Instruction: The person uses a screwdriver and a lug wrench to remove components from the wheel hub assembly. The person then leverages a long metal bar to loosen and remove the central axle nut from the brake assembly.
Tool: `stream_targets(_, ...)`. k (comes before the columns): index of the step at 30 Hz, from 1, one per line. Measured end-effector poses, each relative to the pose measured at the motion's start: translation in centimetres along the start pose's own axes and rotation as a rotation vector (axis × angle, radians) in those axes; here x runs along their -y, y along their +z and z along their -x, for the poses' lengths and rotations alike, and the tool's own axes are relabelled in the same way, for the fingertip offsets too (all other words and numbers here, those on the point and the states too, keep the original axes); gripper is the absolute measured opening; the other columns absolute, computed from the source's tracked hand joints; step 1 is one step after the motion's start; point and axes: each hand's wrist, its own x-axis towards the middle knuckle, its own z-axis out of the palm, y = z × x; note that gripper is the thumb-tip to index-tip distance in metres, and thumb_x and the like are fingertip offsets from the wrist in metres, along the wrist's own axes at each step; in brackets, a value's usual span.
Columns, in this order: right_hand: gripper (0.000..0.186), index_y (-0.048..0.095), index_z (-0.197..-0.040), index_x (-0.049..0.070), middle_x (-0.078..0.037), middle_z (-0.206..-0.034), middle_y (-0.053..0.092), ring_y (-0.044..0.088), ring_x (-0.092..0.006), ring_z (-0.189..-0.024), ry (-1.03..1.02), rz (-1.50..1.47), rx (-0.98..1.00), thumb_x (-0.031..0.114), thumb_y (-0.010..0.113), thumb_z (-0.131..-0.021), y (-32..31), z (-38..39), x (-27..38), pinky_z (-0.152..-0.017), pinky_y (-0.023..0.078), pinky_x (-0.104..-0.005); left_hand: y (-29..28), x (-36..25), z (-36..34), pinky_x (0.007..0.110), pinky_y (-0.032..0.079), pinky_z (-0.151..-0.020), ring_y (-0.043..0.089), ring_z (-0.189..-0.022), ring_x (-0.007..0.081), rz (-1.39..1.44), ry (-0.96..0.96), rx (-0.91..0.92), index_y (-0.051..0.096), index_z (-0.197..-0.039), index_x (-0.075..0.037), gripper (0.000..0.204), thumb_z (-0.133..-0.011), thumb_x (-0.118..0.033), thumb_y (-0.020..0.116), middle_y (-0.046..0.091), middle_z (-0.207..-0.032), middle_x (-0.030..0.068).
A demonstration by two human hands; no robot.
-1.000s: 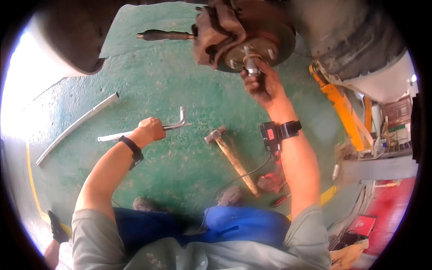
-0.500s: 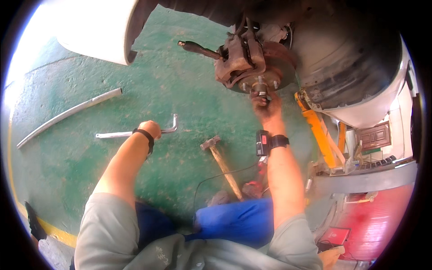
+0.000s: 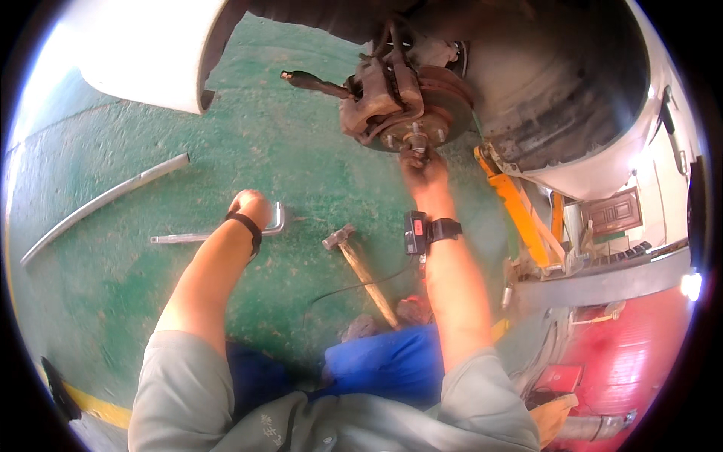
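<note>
My right hand (image 3: pixel 425 166) is closed round a short metal socket (image 3: pixel 417 140) at the middle of a rusty brake disc (image 3: pixel 454 113). Wheel studs (image 3: pixel 390 141) stick out round the hub, and a brake caliper (image 3: pixel 369 98) straddles the disc's left side. A dark, rod-like part (image 3: pixel 320 83) juts left from the caliper. My left hand (image 3: pixel 252 206) hovers just above an L-shaped steel wrench bar (image 3: pixel 184 238), whose bent end shows to its right. The left fingers look bent but are blurred and partly hidden, so their grip is unclear.
A hammer (image 3: pixel 365 280) with a wooden handle lies between my arms. A long grey pipe (image 3: pixel 105 198) lies on the green floor at the left. A yellow-orange jack or stand (image 3: pixel 520 209) stands right of the hub, under the pale car body (image 3: pixel 599 177). A dark cable (image 3: pixel 350 288) crosses near my knees.
The whole view has shifted, so the car and tools sit further left. My left hand has moved up and away relative to the wrench bar. My right hand stays on the socket.
</note>
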Motion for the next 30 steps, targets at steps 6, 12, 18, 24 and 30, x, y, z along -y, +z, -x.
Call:
stream_targets(6, 0.033, 0.047, -0.116, -0.001, -0.012, -0.096, 0.056, 0.059, -0.021, -0.079, -1.036, 1.08, -0.434, 0.023, 0.056, -0.096, 0.1, -0.6, -4.1, -0.059, 0.053, -0.0285, -1.3, 0.0, 1.7, 0.047, 0.06, -0.062, 0.071, -0.084, 0.0284, -0.01, 0.028, -0.073, 0.074, -0.099, -0.007, 0.025, -0.083, -0.022, 0.061, 0.072, -0.1, 0.0085)
stream_targets(12, 0.031, 0.048, -0.114, 0.001, -0.013, -0.097, 0.058, 0.06, -0.0216, -0.075, -0.456, 0.122, -0.326, 0.026, 0.054, -0.098, -0.8, -0.5, 0.0, -0.061, 0.056, -0.0332, -1.7, 0.5, 2.6, 0.047, 0.06, -0.062, 0.071, -0.084, 0.0285, 0.014, 0.035, -0.031, 0.075, -0.1, -0.008, 0.027, -0.082, -0.024, 0.062, 0.072, -0.102, 0.0082)
stream_targets(18, 0.033, 0.05, -0.115, 0.0, -0.013, -0.094, 0.055, 0.058, -0.022, -0.077, -0.801, 0.793, -0.353, 0.029, 0.053, -0.099, -0.6, -1.4, -3.0, -0.061, 0.056, -0.0334, -1.6, 0.5, 2.5, 0.046, 0.06, -0.062, 0.071, -0.083, 0.0279, -0.035, 0.055, -0.014, 0.074, -0.101, -0.009, 0.026, -0.084, -0.024, 0.062, 0.072, -0.103, 0.0078)
stream_targets(24, 0.029, 0.05, -0.118, 0.001, -0.012, -0.103, 0.057, 0.059, -0.0233, -0.081, -0.143, 0.074, -0.025, 0.017, 0.058, -0.095, -1.2, -0.2, -0.2, -0.064, 0.056, -0.0345, -1.9, -0.3, 2.3, 0.046, 0.06, -0.062, 0.071, -0.086, 0.0269, -0.07, 0.075, 0.004, 0.073, -0.104, -0.009, 0.027, -0.085, -0.023, 0.06, 0.071, -0.106, 0.0069)
stream_targets(30, 0.03, 0.051, -0.118, 0.002, -0.013, -0.107, 0.058, 0.059, -0.0255, -0.091, -0.821, 0.676, -0.332, 0.021, 0.058, -0.096, -2.7, -2.0, 0.1, -0.073, 0.057, -0.0351, -1.7, -0.4, 1.7, 0.047, 0.059, -0.063, 0.07, -0.086, 0.0269, -0.057, 0.086, -0.035, 0.073, -0.105, -0.008, 0.027, -0.085, -0.022, 0.06, 0.071, -0.106, 0.0068)
